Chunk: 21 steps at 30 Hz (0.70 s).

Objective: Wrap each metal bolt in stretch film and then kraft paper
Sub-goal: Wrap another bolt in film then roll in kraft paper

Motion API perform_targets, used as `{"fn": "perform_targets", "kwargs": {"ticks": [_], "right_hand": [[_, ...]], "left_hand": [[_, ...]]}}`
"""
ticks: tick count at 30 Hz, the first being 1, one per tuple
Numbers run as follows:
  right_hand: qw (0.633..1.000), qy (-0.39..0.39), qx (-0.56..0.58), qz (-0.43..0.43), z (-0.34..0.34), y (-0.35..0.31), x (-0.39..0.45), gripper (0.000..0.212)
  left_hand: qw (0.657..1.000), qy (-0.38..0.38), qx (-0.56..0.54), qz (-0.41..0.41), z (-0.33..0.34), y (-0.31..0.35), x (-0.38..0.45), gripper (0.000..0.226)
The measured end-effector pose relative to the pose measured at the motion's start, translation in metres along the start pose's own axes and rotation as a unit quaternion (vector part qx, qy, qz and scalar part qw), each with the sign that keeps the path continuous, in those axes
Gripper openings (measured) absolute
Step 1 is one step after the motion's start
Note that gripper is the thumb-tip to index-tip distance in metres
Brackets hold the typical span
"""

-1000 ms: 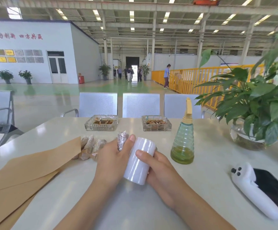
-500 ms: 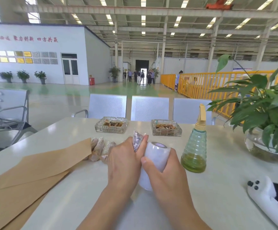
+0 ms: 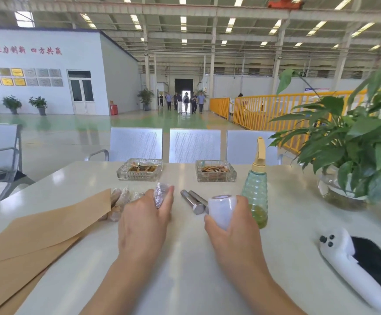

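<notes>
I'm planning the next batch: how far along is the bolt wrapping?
Done: several film-wrapped bolts lie beside the kraft paper. In hand: the left hand holds a film-wrapped bolt; the right hand holds the film roll. Left: two bare bolts, and no kraft wrapping is visible.

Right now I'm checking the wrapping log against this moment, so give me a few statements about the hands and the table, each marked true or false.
1. The left hand holds a film-wrapped bolt. True.
2. The right hand grips the spray bottle. False: it grips the stretch film roll; the spray bottle stands behind.
3. Two bare bolts lie between the hands. True.
4. The kraft paper lies at the table's right. False: it lies left.
</notes>
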State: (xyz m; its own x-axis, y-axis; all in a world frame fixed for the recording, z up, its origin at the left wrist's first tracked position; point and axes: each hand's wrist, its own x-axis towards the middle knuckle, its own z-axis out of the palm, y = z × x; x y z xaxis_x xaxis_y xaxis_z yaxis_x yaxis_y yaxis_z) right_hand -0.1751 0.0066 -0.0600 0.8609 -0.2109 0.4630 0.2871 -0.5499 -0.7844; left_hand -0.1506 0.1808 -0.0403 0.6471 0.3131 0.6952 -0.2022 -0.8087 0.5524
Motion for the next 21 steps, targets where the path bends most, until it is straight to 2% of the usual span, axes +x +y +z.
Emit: {"fn": "perform_targets", "kwargs": {"ticks": [3,5,6,8,9,11,13,15,17,21], "right_hand": [[0.999,0.003,0.045,0.019,0.008,-0.001,-0.002,0.036],[0.991,0.003,0.122,0.050,0.010,-0.002,-0.001,0.035],[0.985,-0.003,0.159,0.065,0.010,-0.002,0.000,0.034],[0.971,-0.032,0.220,0.093,0.010,-0.001,0.002,0.032],[0.963,-0.050,0.241,0.108,0.010,-0.001,0.002,0.032],[0.953,-0.073,0.264,0.131,0.011,0.000,0.003,0.032],[0.946,-0.077,0.276,0.148,0.011,0.001,0.003,0.033],[0.942,-0.078,0.285,0.159,0.010,0.001,0.002,0.033],[0.939,-0.080,0.291,0.163,0.009,0.002,0.002,0.030],[0.940,-0.084,0.289,0.162,0.010,0.004,0.003,0.021]], "left_hand": [[0.991,0.026,-0.119,-0.049,0.001,-0.005,0.001,0.057],[0.975,0.009,-0.194,-0.110,-0.004,-0.009,0.003,0.054],[0.952,-0.012,-0.249,-0.179,-0.006,-0.013,0.005,0.058],[0.861,-0.070,-0.385,-0.326,-0.009,-0.016,0.009,0.060],[0.818,-0.094,-0.440,-0.359,-0.010,-0.017,0.011,0.058],[0.778,-0.132,-0.499,-0.358,-0.011,-0.018,0.013,0.052],[0.774,-0.157,-0.513,-0.336,-0.009,-0.019,0.013,0.042],[0.786,-0.180,-0.491,-0.328,-0.006,-0.019,0.011,0.035],[0.783,-0.204,-0.482,-0.336,-0.004,-0.017,0.009,0.044],[0.753,-0.238,-0.511,-0.339,-0.006,-0.013,0.006,0.054]]}}
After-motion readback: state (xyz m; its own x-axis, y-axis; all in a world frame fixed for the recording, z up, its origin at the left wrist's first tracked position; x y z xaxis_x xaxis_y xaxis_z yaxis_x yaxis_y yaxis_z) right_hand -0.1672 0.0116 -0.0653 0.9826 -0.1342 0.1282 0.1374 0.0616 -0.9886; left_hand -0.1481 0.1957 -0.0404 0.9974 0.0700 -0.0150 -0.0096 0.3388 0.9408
